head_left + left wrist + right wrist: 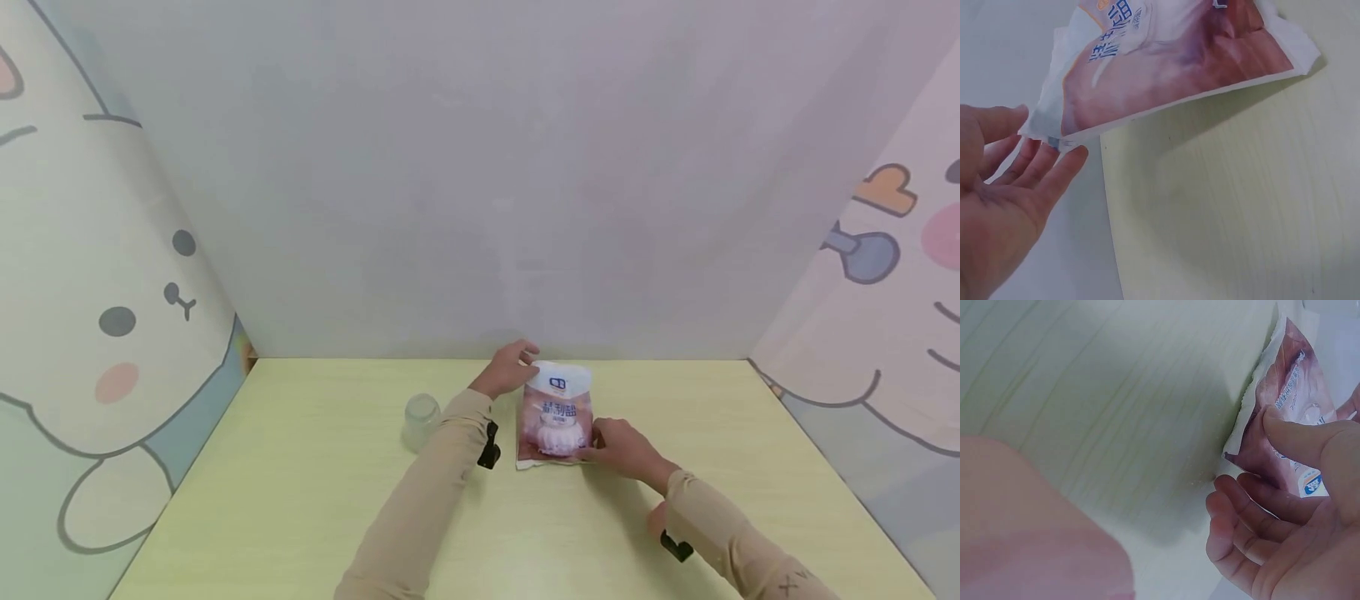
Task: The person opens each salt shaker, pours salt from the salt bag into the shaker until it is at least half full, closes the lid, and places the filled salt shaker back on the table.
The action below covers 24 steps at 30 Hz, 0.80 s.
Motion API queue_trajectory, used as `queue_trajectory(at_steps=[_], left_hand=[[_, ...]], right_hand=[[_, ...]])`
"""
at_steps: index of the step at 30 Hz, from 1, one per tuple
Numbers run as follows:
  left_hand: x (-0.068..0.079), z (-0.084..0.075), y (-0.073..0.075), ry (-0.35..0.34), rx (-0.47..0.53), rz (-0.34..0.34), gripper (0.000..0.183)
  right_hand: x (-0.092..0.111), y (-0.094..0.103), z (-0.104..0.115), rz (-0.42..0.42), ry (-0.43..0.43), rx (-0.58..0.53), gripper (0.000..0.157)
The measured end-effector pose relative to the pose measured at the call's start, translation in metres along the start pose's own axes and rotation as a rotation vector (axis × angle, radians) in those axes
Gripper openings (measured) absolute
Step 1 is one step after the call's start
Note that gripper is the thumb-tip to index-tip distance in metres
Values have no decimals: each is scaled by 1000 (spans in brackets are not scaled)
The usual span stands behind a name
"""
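Note:
A bag of salt (pixel 557 412), white at the top and reddish brown below with blue lettering, lies near the back of the table. At its upper left corner, my left hand (pixel 510 369) pinches the white edge. The left wrist view shows the thumb (pixel 1004 122) on one side of that corner and the fingers on the other. My right hand (pixel 626 452) holds the lower right side of the bag. In the right wrist view its thumb (pixel 1297 434) presses on the printed front, while curled fingers (pixel 1254 512) reach under the edge.
A clear glass jar (pixel 422 421) stands left of the bag, beside my left forearm. The pale yellow table (pixel 322 500) ends at a grey back wall (pixel 495 208). Cartoon-printed panels (pixel 112 275) flank both sides. A blurred pink shape (pixel 1035 531) fills the right wrist view's lower left.

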<state>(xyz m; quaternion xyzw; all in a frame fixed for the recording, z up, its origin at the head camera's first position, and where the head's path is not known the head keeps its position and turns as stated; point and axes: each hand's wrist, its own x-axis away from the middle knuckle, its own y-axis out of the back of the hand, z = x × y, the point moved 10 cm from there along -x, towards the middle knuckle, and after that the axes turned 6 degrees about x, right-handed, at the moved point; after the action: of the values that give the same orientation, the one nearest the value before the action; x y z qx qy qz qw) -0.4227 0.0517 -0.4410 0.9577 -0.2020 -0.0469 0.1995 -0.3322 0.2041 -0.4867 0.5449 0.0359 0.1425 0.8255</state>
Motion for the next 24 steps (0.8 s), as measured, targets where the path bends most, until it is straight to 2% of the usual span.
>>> queue_trajectory(at_steps=[6,14,19,24], left_hand=[[0,-11,1,-43,-51,-39,24],[0,-20,0,-65,-94,-35,16],[1,-30,4,-121,-168,-66,12],[3,-41,4,-152,-197,-88,9]], right_hand=[[1,0,-2,-22,-8,3,36],[4,2,1,-23,-13,-16,39],[4,3,4,-23,40,-37,37],[3,3,4,3,84,-77,38]])
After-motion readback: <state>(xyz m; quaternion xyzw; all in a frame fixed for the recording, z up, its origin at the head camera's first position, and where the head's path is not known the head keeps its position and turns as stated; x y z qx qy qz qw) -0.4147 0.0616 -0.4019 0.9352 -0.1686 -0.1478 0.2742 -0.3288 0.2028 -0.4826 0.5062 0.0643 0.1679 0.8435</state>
